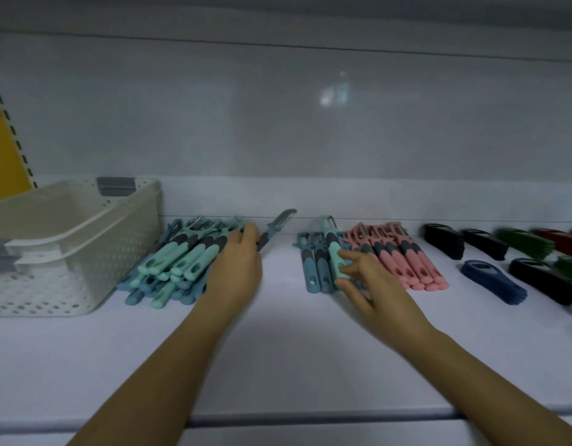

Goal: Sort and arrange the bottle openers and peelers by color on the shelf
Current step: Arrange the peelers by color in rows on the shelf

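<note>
Seemingly rubbery peeler, right hand pinching.

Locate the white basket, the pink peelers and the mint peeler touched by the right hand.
white basket (123,249), head view: perforated side wall
pink peelers (420,268), head view: a pink handle
mint peeler (335,255), head view: upper handle

There are two white perforated plastic baskets, one nested in the other. The heap of mint-green and blue plastic-handled peelers is too tangled to count, and one dark-handled peeler juts from it. The middle row holds two dark-blue-handled peelers and one mint-green-handled peeler. At least four pink-handled peelers show. The plastic bottle openers form three black stacks, two green stacks, one red stack and one dark-blue stack.
</note>
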`<state>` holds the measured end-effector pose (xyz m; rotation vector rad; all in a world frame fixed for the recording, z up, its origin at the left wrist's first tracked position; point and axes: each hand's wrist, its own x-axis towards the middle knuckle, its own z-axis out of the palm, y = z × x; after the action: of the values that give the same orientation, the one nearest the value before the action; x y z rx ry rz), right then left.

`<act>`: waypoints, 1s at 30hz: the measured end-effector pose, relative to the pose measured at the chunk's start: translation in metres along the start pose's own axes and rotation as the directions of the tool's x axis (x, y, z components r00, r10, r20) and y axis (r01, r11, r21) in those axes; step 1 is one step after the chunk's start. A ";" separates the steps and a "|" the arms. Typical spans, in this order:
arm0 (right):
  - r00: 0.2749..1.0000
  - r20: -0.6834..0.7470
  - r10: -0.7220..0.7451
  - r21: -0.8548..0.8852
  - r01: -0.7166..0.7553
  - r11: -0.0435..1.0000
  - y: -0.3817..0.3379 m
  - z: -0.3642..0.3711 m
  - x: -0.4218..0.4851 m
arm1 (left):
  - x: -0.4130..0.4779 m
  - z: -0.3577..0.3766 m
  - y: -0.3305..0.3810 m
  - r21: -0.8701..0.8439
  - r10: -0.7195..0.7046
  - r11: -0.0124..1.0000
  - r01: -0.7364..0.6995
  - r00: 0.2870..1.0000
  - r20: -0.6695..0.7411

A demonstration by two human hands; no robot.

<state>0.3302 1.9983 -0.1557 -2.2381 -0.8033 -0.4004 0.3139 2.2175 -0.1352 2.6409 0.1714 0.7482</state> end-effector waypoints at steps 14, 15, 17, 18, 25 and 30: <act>0.911 -0.343 0.230 0.232 -0.155 0.960 0.021 -0.017 0.009 | 0.034 0.064 0.058 -0.167 0.201 0.975 -0.147 0.902 0.381; 0.914 -0.338 0.224 0.221 -0.154 0.963 0.022 -0.017 0.010 | 0.033 0.067 0.054 -0.149 0.250 0.967 -0.209 0.894 0.372; 0.914 -0.331 0.236 0.280 -0.143 0.949 0.020 -0.015 0.011 | 0.034 0.069 0.048 -0.199 0.337 0.940 -0.279 0.853 0.398; 0.912 -0.331 0.242 0.297 -0.142 0.944 0.019 -0.015 0.011 | 0.033 0.068 0.048 -0.233 0.354 0.932 -0.279 0.839 0.414; 0.927 -0.325 0.189 0.254 -0.106 0.961 0.025 -0.013 0.013 | 0.022 0.059 0.064 -0.054 0.296 0.952 -0.303 0.856 0.423; 0.968 -0.228 0.101 0.230 -0.047 0.972 0.023 -0.008 0.011 | 0.032 0.021 0.034 0.268 0.095 0.950 -0.159 0.967 0.238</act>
<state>0.3529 1.9840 -0.1568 -1.9592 -0.6038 -0.5064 0.3521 2.1860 -0.1227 3.0119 0.0476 0.4901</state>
